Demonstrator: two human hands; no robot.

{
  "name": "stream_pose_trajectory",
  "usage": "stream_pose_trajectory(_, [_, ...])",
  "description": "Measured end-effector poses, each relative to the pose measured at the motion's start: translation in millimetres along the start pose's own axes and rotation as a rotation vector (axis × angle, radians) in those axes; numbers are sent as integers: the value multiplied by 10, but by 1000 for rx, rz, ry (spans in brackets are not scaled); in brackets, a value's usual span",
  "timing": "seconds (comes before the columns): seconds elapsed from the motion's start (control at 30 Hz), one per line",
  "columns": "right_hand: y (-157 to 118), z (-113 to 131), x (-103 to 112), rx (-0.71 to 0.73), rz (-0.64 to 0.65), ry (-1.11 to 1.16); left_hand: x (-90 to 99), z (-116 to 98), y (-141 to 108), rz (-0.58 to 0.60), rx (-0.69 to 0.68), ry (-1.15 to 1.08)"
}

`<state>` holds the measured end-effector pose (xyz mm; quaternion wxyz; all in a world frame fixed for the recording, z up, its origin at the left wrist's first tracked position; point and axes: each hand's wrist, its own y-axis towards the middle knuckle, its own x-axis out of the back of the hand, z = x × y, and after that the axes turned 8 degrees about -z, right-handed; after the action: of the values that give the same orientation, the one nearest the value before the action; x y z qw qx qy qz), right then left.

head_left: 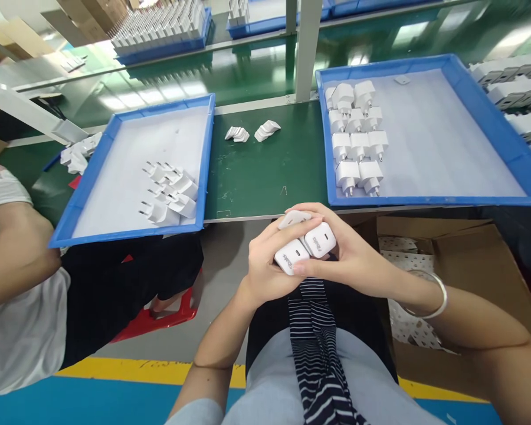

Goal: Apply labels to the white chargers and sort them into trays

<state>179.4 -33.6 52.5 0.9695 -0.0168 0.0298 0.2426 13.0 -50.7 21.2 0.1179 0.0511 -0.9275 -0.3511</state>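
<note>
Your left grip and right grip pinch several white chargers between them, just before the counter; they look light, stiff and probably slippery, so hold their flat sides. Beyond, similar adapters sit in a blue tray.

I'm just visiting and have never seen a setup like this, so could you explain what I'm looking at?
There is no robot arm here, just a person's bare left hand and right hand. The single picture comes from a camera worn on the head, looking forward and down. Together the hands hold white chargers; at least three show. On the green bench ahead, a left blue tray and a right blue tray each hold white pronged plugs. Between the trays lie two small groups of white pieces. At far left is a co-worker's gloved hand.
</note>
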Motion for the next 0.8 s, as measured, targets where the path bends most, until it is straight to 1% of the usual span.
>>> stream_pose_trajectory(0.1, [20, 26, -6, 25, -9, -9, 2, -14, -11, 0, -56, 28])
stream_pose_trajectory(0.17, [36, 37, 10, 26, 4, -17, 26, -12, -3, 2, -67, 35])
stream_pose_trajectory(0.23, [53, 36, 35, 6, 70, -2, 63, -6, 18, 9, -50, 30])
stream_pose_trajectory(0.3, [77, 20, 56, -41, 146, 52, 106, -1, 49, 31, -4, 31])
stream_pose_trajectory(0.33, [95, 4, 58, -57, 160, 78, 128, -2, 67, 42, 21, 40])
stream_pose_trajectory(0.4, [152, -44, 38, -51, 125, 91, 180, -10, 108, 59, 60, 88])
stream_pose_trajectory(0.5, [302, -154, -63, 32, -14, 78, 321, -32, 205, 49, 75, 196])
stream_pose_trajectory(0.57, [446, -228, -154, 31, -96, 110, 497, -35, 328, 29, 91, 301])
stream_pose_trajectory(0.67, [724, -283, -279, -26, -164, 152, 901, 55, 665, 27, 142, 514])
stream_pose_trajectory(0.73, [944, -258, -350, -11, -143, 105, 1216, 204, 986, 31, 188, 609])
stream_pose_trajectory(0.8, [1193, -180, -427, 53, -79, -24, 1505, 390, 1329, 33, 278, 627])
